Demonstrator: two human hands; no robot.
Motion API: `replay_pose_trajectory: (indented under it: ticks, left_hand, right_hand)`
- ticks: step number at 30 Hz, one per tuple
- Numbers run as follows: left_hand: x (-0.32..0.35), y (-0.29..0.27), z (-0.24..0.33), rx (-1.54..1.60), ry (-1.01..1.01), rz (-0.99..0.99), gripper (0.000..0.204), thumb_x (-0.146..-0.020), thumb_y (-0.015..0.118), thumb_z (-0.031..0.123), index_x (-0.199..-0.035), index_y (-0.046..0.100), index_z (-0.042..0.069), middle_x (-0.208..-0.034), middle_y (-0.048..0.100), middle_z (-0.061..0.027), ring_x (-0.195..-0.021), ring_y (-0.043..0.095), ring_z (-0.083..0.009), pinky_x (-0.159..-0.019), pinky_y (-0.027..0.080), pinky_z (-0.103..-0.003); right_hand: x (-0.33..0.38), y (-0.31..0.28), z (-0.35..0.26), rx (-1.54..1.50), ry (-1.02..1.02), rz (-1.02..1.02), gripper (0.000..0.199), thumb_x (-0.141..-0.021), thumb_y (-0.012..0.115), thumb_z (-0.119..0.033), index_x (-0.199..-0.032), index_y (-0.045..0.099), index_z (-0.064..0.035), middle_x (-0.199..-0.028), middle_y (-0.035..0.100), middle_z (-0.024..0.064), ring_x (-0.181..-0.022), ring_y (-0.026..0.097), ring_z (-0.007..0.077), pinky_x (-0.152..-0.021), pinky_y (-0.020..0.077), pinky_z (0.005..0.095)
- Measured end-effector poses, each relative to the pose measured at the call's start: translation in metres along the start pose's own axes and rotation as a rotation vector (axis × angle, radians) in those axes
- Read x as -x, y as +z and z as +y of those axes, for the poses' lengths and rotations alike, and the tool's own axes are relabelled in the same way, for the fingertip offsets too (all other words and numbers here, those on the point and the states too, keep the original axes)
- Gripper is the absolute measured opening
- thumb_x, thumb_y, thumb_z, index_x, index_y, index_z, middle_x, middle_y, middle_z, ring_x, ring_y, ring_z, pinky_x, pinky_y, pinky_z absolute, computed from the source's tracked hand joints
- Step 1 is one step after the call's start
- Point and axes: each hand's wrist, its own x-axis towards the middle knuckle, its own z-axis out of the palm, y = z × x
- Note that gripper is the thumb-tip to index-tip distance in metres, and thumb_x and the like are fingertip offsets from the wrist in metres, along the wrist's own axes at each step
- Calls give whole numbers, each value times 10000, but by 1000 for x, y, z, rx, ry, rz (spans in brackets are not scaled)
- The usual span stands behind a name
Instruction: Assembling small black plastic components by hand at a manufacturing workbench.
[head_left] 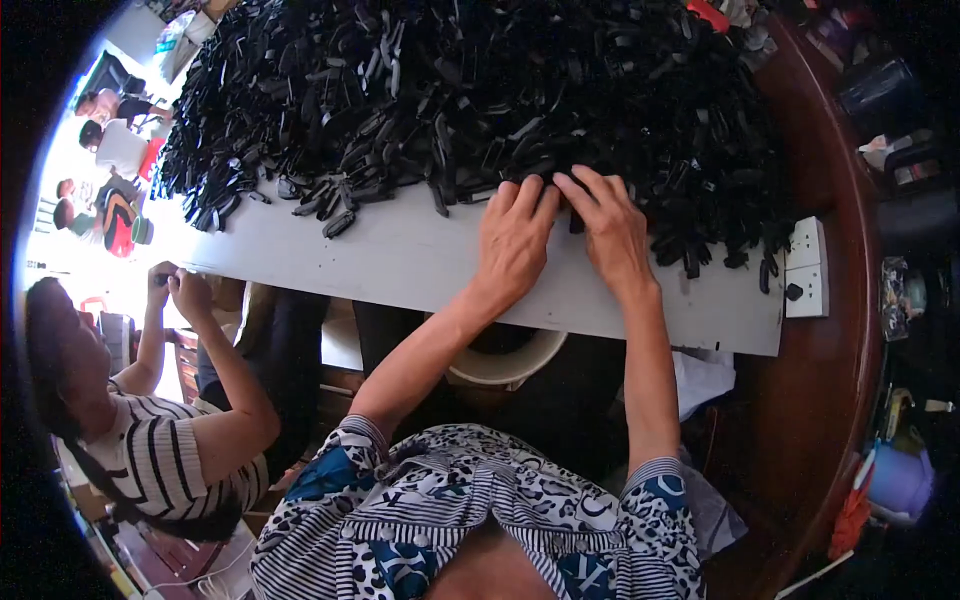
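Note:
A large pile of small black elongated pieces (400, 110), perhaps plastic parts, covers most of the pale tabletop (400, 240). At the pile's near edge, my left hand (515, 240) has its fingers bent and drawn together, knuckles up. Close on its right, my right hand (610, 230) is curled the same way among the nearest pieces. The fingertips of both hands are hidden, so what lies in them cannot be made out. A dark bit shows under the right hand. Several loose pieces lie on the table to the left of my hands.
On the left sits a co-worker in a striped top (160, 440), holding a small dark thing in raised hands. A pale bucket (510, 365) stands under the table edge. White wall sockets (805, 268) are at the right, beside a brown wooden panel (830, 330).

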Motion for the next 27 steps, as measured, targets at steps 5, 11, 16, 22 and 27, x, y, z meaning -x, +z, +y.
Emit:
replay_pose_trajectory:
  ticks: [5, 11, 16, 22, 27]
  left_hand:
    - [19, -7, -7, -63, -43, -120, 168, -716, 536, 53, -883, 537, 71, -883, 475, -80, -814, 454, -266, -700, 387, -359]
    - [30, -20, -11, -33, -30, -118, 156, -708, 568, 69, -858, 525, 72, -877, 479, -84, -814, 452, -270, -692, 389, -363]
    - [32, -29, -12, 184, -141, -100, 272, -634, 657, -6, -860, 513, 42, -843, 500, -102, -813, 474, -298, -673, 402, -397]
    - [40, -28, -14, 583, -408, -72, 219, -725, 626, -48, -910, 526, 13, -807, 576, -95, -717, 566, -216, -615, 438, -314]
    - [29, -37, -8, 1029, -721, -71, 259, -747, 578, -66, -994, 608, 7, -755, 553, -16, -684, 509, -111, -593, 415, -239]
  right_hand:
    - [20, 3, 3, -25, -24, 61, 415, -698, 592, 52, -1094, 590, -75, -922, 546, 82, -835, 568, 268, -624, 493, 360]
    - [35, 5, 2, -89, 100, 171, 351, -662, 677, 43, -994, 630, -63, -877, 567, 67, -779, 583, 254, -655, 476, 334]
    - [33, 4, 5, -351, 251, 248, 322, -668, 634, 99, -963, 625, -31, -847, 568, 75, -760, 588, 217, -660, 466, 286]
    - [32, -2, 5, -566, 424, 320, 240, -686, 597, 114, -894, 614, -5, -782, 567, 37, -711, 553, 123, -640, 433, 225]
    - [26, -6, 3, -815, 663, 298, 160, -689, 667, 14, -835, 613, -25, -752, 566, -15, -692, 511, 64, -624, 416, 215]
